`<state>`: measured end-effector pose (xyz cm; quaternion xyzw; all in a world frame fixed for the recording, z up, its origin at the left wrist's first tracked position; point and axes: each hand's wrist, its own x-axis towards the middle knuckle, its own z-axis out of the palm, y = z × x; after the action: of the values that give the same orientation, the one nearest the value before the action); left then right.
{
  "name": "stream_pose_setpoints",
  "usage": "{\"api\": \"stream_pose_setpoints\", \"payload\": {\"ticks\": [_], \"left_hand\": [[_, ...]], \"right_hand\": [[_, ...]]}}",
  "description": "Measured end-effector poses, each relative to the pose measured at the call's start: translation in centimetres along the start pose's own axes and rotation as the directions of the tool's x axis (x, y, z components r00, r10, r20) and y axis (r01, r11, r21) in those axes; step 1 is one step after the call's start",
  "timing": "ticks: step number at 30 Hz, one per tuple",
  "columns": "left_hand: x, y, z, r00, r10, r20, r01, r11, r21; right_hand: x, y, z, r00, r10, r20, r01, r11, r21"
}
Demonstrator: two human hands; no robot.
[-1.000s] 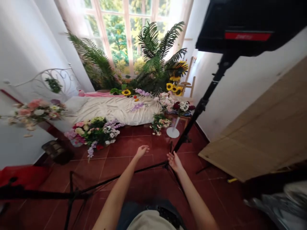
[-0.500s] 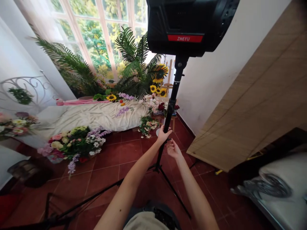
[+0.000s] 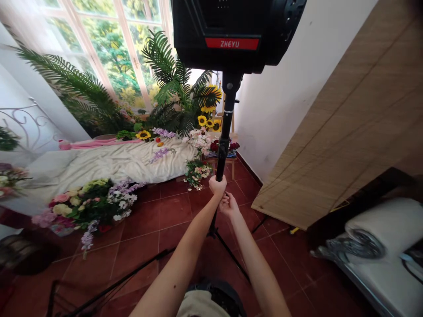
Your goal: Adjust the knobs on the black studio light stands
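Head camera view, looking down past two bare forearms that reach forward and meet at a black pole (image 3: 224,136). The left hand (image 3: 218,185) is wrapped around the pole at its middle, fingers clenched on it, with the forearm slanting up from the lower left. Just below and to the right of it, the right hand (image 3: 228,204) is turned partly palm-up, its fingers curled toward the pole; whether they grip anything cannot be told.

The pole stands slightly tilted, its top leaning to the right. It carries a bulky black fixture (image 3: 228,24) with a red label reading ZHEYU, and spreads below into thin black legs (image 3: 232,256) on the dark red tiled floor (image 3: 175,210). Beyond, to the left, a bed (image 3: 128,162) with rumpled cream cloth lies beneath a bright window (image 3: 109,48), with flowers (image 3: 95,200) massed in front.
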<state>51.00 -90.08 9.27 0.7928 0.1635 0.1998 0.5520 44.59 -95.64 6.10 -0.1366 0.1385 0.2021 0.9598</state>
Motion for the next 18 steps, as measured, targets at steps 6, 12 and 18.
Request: {"api": "stream_pose_setpoints", "payload": {"ticks": [6, 12, 18], "left_hand": [[0.4, -0.4, 0.3, 0.999, 0.047, -0.011, -0.047, 0.999, 0.026], [0.6, -0.8, 0.3, 0.997, 0.065, -0.029, -0.065, 0.998, -0.019], [0.6, -0.9, 0.3, 0.997, 0.076, -0.023, -0.076, 0.997, -0.007]], "right_hand": [[-0.4, 0.0, 0.1, 1.000, -0.021, 0.022, 0.024, 0.981, -0.193], [-1.5, 0.1, -1.3, 0.888, -0.437, 0.142, 0.177, 0.041, -0.983], [-2.9, -1.0, -2.3, 0.763, -0.550, 0.340, 0.075, -0.448, -0.891]]}}
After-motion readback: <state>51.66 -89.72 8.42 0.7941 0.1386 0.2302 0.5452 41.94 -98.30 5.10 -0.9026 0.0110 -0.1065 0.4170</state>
